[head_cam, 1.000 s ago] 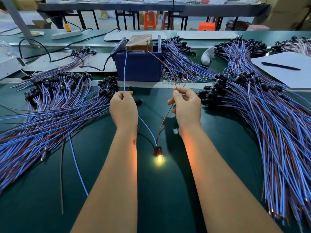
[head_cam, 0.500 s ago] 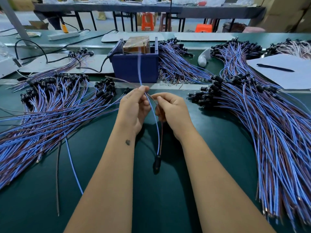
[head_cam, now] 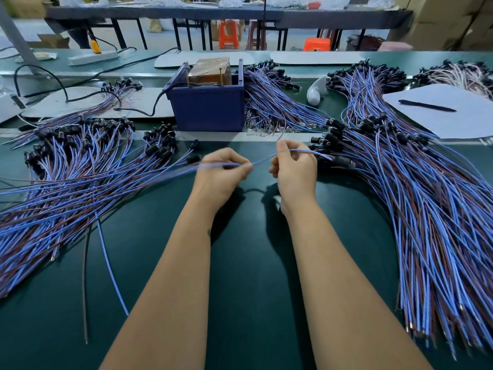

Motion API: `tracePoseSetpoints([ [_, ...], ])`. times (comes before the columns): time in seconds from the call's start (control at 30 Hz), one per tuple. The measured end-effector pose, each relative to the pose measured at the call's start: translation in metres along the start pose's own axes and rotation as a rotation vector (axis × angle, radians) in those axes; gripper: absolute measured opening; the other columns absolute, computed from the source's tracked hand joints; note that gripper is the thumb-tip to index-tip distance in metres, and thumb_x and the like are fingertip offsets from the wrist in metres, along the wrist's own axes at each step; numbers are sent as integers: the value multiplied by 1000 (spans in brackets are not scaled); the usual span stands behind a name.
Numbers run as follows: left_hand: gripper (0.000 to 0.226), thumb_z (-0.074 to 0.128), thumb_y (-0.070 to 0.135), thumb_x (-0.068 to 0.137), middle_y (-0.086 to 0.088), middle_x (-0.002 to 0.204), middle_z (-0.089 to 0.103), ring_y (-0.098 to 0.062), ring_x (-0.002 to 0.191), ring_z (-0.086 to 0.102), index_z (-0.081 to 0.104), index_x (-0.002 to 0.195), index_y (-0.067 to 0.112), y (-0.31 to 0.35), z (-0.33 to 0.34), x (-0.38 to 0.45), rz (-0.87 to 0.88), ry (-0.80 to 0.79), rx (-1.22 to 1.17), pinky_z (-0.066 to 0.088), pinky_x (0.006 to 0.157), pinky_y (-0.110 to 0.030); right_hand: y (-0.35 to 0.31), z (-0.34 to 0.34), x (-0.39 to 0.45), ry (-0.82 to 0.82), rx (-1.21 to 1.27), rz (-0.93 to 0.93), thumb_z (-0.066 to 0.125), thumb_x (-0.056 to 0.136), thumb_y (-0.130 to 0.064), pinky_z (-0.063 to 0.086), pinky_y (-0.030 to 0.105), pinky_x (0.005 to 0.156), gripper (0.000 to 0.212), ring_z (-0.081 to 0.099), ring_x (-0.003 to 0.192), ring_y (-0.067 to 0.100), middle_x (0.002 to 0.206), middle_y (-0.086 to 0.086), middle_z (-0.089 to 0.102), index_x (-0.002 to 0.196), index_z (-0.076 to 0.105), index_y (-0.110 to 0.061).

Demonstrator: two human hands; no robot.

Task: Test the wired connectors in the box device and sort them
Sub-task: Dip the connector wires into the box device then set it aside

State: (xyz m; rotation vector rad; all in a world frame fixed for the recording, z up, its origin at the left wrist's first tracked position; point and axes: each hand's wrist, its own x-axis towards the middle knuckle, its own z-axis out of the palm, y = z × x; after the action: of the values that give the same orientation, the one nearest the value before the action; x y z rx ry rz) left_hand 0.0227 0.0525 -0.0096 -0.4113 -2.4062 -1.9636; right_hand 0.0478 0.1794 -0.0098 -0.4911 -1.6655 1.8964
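Work surface: dark green matte table (head_cam: pixel 248 263), smooth.

Left side of table: large fan of thin blue and brown insulated wires, left pile (head_cam: pixel 66 188), each ending in a small black cylindrical connector; connector ends lie toward the far edge, bare ends toward the near-left edge. Two loose single wires (head_cam: pixel 106 263) lie apart from it, one brown, one blue, running toward the near edge.

Centre, at far edge: blue plastic box device (head_cam: pixel 208 108), open-topped, square-walled. Inside it a brown taped block (head_cam: pixel 210 69); a black cable leaves its left wall.

Left hand (head_cam: pixel 221 174): fingers curled, pinching the blue wire of the held wired connector (head_cam: pixel 262 160). Right hand (head_cam: pixel 293 172): fingers curled round the same wire. Wire's long axis runs left–right, near level, above the table between the piles; left end blurred over the left pile, right end reaches the right pile's connectors.

Right side: larger right pile (head_cam: pixel 413 209), same wire type, sweeping to the near-right corner. Beyond it white paper (head_cam: pixel 440 121) with a black pen (head_cam: pixel 426 106).
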Motion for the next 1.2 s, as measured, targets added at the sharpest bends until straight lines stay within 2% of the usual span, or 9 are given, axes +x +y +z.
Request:
tracePoseSetpoints([
  [0.1, 16, 74, 5, 81, 2, 64, 64, -2, 54, 51, 68, 72, 16, 3, 11, -7, 31, -196, 163, 41, 56, -15, 4, -5, 8, 119, -67, -26, 55, 98, -22, 45, 32, 63, 22, 51, 56, 13, 65, 0, 55, 77, 55, -17],
  [0.23, 19, 73, 11, 78, 4, 62, 63, -6, 54, 48, 62, 66, 21, 8, 32, -15, 97, -229, 281, 39, 54, -20, 3, -10, 10, 157, -187, -76, 49, 101, -25, 40, 28, 68, 27, 52, 72, 16, 73, -5, 59, 78, 60, -17],
  [0.4, 32, 64, 14, 75, 8, 55, 49, -18, 59, 41, 41, 60, 30, 14, 46, -28, 287, -272, 471, 34, 54, -32, 1, -16, 5, 100, -353, -124, 44, 103, -22, 35, 28, 72, 26, 53, 82, 19, 87, 5, 63, 80, 57, -17],
  [0.5, 24, 61, 19, 72, 8, 61, 57, -17, 61, 50, 45, 63, 34, 19, 48, -35, 338, -258, 431, 45, 59, -36, -6, -23, 5, 50, -340, -101, 43, 102, -20, 39, 32, 73, 26, 52, 77, 21, 71, -6, 54, 80, 56, -16],
  [0.67, 9, 61, 20, 76, 6, 73, 61, -19, 66, 55, 56, 80, 27, 30, 79, -51, 396, -188, 258, 52, 64, -38, -36, -55, 17, -52, -543, -182, 46, 100, -19, 32, 31, 64, 26, 50, 71, 16, 71, -4, 55, 81, 63, -12],
  [0.8, 17, 63, 8, 83, 10, 85, 61, -12, 69, 54, 63, 94, 22, 34, 100, -65, 497, -300, 289, 51, 68, -37, -69, -92, 33, -164, -825, -184, 48, 97, -22, 44, 36, 78, 26, 56, 86, 24, 88, 6, 65, 87, 70, -11],
  [0.93, 18, 61, 11, 87, 9, 94, 61, -11, 76, 53, 67, 100, 22, 35, 112, -78, 606, -509, 466, 49, 71, -32, -91, -134, 45, -98, -1085, -178, 46, 98, -24, 44, 38, 72, 26, 56, 81, 30, 83, 8, 62, 95, 69, -12],
  [1.07, 19, 59, 8, 88, 3, 92, 65, -13, 76, 53, 69, 101, 17, 37, 112, -74, 547, -538, 448, 46, 73, -30, -90, -161, 52, 12, -1271, -127, 42, 100, -26, 42, 38, 70, 28, 55, 86, 35, 93, 15, 63, 97, 64, -8],
  [1.2, 18, 59, 5, 87, 1, 87, 65, -15, 80, 55, 70, 100, 13, 35, 111, -74, 509, -513, 389, 47, 77, -34, -81, -163, 52, 87, -1420, -52, 47, 99, -27, 43, 44, 92, 27, 51, 114, 39, 124, 19, 59, 118, 60, -13],
])
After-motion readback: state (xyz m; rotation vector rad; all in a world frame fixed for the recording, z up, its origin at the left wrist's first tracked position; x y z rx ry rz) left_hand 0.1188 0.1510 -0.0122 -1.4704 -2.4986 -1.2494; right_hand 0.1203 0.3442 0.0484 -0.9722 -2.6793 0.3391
